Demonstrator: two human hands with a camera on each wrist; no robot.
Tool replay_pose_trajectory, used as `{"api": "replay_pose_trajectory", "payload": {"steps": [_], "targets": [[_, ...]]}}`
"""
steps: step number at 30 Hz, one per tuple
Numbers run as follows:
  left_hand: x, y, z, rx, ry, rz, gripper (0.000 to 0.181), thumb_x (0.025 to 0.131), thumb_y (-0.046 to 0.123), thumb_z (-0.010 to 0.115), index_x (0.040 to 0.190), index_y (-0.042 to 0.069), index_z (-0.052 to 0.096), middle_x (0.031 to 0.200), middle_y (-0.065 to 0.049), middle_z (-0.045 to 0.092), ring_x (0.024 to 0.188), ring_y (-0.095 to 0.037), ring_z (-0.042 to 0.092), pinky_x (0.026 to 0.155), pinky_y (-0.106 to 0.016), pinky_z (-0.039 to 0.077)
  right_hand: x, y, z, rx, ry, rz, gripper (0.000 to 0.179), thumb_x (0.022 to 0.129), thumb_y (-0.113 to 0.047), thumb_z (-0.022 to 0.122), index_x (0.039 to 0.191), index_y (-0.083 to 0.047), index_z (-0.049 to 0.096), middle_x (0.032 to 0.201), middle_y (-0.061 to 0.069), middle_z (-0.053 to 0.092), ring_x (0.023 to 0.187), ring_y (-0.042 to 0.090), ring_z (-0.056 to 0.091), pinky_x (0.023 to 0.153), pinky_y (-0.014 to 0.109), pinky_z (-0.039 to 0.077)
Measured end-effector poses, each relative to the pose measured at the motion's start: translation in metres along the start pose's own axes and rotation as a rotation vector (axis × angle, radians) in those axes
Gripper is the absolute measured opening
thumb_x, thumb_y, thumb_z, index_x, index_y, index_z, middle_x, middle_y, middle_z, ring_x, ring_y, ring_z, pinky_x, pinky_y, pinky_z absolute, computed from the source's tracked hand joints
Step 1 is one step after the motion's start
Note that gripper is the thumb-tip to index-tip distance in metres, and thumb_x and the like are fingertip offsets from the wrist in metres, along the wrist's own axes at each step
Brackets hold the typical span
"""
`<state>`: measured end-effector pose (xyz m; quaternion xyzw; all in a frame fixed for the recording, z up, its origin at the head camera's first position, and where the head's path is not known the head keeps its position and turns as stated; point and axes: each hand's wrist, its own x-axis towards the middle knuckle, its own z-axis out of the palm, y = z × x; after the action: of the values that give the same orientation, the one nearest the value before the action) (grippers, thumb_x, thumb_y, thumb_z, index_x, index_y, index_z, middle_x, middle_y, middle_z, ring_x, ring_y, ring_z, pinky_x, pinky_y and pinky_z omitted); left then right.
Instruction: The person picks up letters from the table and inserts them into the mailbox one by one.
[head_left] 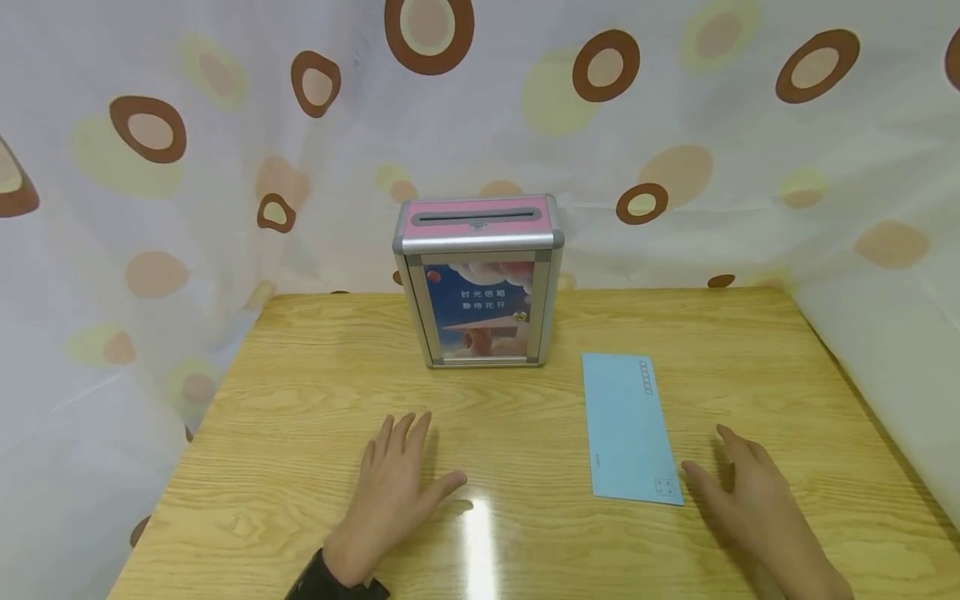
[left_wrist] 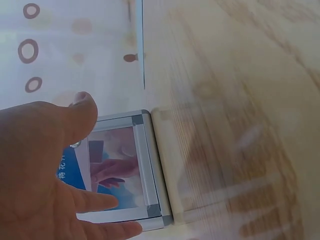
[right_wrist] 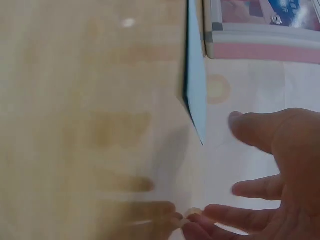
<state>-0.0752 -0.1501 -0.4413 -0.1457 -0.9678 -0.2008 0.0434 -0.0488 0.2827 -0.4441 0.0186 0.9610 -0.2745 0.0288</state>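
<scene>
A light blue envelope [head_left: 626, 429] lies flat on the wooden table, right of the middle. Just to its right is my right hand [head_left: 761, 500], thumb nearest the envelope's lower corner and fingers spread, holding nothing. My left hand [head_left: 393, 492] is over the table at the left, fingers stretched forward and thumb out to the side, also holding nothing. Behind both hands stands a pink and silver letter box [head_left: 483, 283], upright, with a slot [head_left: 477, 217] in its top and a picture panel with a small lock on its front. In the right wrist view the envelope [right_wrist: 196, 80] appears nearly edge-on.
The wooden table [head_left: 315, 375] reaches back to a white cloth [head_left: 480, 125] printed with brown and yellow spots, which also hangs along both sides. A bright light reflection [head_left: 478, 550] falls on the table between the hands.
</scene>
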Motion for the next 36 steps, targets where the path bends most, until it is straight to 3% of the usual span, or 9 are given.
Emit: {"api": "replay_pose_trajectory", "payload": {"steps": [6,12,21,31,36], "targets": [[-0.004,0.002,0.001,-0.008,-0.020,-0.004,0.088,0.088,0.063,0.059,0.150,0.006,0.033,0.146,-0.027,0.039,0.136,-0.052,0.025,0.102,-0.075,0.029,0.020,0.010,-0.013,-0.065,-0.056,-0.029,0.084,0.099,-0.048,0.051,0.139,0.022,0.027,0.121,0.051,0.040,0.104,0.061,0.046,0.079,0.070,0.046],[-0.002,0.001,-0.003,-0.023,0.007,-0.029,0.086,0.089,0.058,0.062,0.149,0.004,0.033,0.145,-0.028,0.040,0.136,-0.052,0.024,0.103,-0.075,0.026,0.046,0.011,-0.020,-0.073,-0.156,-0.046,0.084,0.099,-0.049,0.050,0.136,0.024,0.029,0.124,0.051,0.041,0.112,0.064,0.040,0.084,0.071,0.044],[-0.003,0.001,0.002,-0.070,-0.007,-0.054,0.086,0.089,0.061,0.058,0.150,0.005,0.032,0.147,-0.028,0.038,0.138,-0.051,0.021,0.104,-0.076,0.023,0.096,0.016,-0.026,-0.088,-0.187,-0.098,0.077,0.099,-0.042,0.052,0.127,0.028,0.038,0.124,0.052,0.040,0.116,0.064,0.036,0.091,0.070,0.042],[0.000,0.007,0.002,-0.090,-0.007,-0.036,0.084,0.090,0.058,0.060,0.150,0.005,0.032,0.147,-0.027,0.038,0.137,-0.052,0.022,0.102,-0.077,0.025,0.139,0.012,-0.026,-0.118,-0.235,-0.104,0.080,0.098,-0.047,0.052,0.133,0.023,0.036,0.121,0.045,0.049,0.112,0.057,0.045,0.084,0.062,0.049],[0.003,0.011,0.002,-0.099,-0.010,-0.034,0.083,0.090,0.055,0.061,0.150,0.006,0.033,0.147,-0.027,0.038,0.137,-0.052,0.022,0.102,-0.077,0.024,0.160,0.003,-0.025,-0.110,-0.254,-0.146,0.079,0.098,-0.047,0.052,0.134,0.022,0.036,0.119,0.044,0.051,0.108,0.053,0.052,0.083,0.060,0.050]]}}
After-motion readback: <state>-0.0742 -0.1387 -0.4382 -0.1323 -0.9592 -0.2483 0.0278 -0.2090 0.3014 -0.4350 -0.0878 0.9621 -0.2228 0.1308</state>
